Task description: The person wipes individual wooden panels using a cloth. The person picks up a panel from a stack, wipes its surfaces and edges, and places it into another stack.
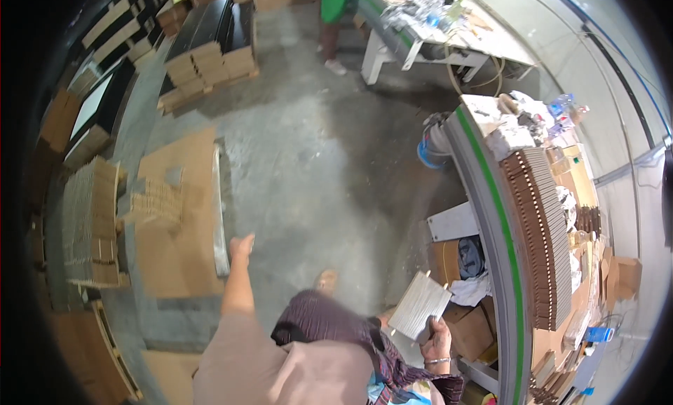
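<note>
My right hand [437,342], with a bangle at its wrist, grips a small pale wood-grain board [420,305] by its near right edge. Short light pegs, like dowels, stick out from the board's edges. Held tilted in front of my right side, the board is beside the workbench [499,251] and apart from it. My left hand [242,245] hangs out to the left at the end of my stretched arm, over the floor near a cardboard sheet. No object shows in it, and its fingers are mostly turned out of sight.
Along the workbench stands a long row of brown-edged panels [536,237]. Beneath it are cardboard boxes [471,331] and a bucket [436,149]. To my left, stacked panels [91,223] and a cardboard sheet [189,258] lie on the floor. A person in green [335,5] stands ahead.
</note>
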Motion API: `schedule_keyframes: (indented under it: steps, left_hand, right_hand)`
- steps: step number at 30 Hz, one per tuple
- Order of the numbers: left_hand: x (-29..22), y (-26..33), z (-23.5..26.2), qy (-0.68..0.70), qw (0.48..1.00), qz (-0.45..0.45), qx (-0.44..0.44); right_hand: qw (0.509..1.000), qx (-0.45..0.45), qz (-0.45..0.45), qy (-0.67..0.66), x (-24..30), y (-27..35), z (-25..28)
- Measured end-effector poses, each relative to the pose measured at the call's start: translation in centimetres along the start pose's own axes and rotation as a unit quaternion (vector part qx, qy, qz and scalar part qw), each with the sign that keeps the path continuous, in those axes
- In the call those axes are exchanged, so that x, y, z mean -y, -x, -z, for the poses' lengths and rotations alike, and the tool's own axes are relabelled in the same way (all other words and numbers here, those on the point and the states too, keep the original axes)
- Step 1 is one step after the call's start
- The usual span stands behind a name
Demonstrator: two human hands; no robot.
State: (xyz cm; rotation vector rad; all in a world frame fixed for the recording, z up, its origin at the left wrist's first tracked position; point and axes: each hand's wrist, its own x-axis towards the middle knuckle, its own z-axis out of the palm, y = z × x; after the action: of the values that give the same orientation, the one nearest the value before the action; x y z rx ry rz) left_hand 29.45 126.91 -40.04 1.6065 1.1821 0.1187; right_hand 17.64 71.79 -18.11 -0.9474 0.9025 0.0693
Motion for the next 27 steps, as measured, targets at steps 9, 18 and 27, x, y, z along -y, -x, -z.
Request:
schedule_keyframes:
  steps: [9, 18, 27]
  left_hand:
    - [-12.7, 14.7, -12.4, 0.236, 0.852, 0.063, 0.463]
    - [-21.6, 41.6, -18.0, 0.159, 0.593, 0.098, 0.783]
    - [-22.3, 51.9, -23.1, 0.062, 0.580, 0.034, 0.811]
  right_hand:
    - [0.995, 0.073, 0.048, -0.039, 2.9, -0.2, -1.9]
    - [0.977, 0.144, 0.094, -0.129, 6.9, 0.2, 4.8]
    - [0.961, 0.116, 0.139, -0.211, 12.3, 2.0, 11.3]
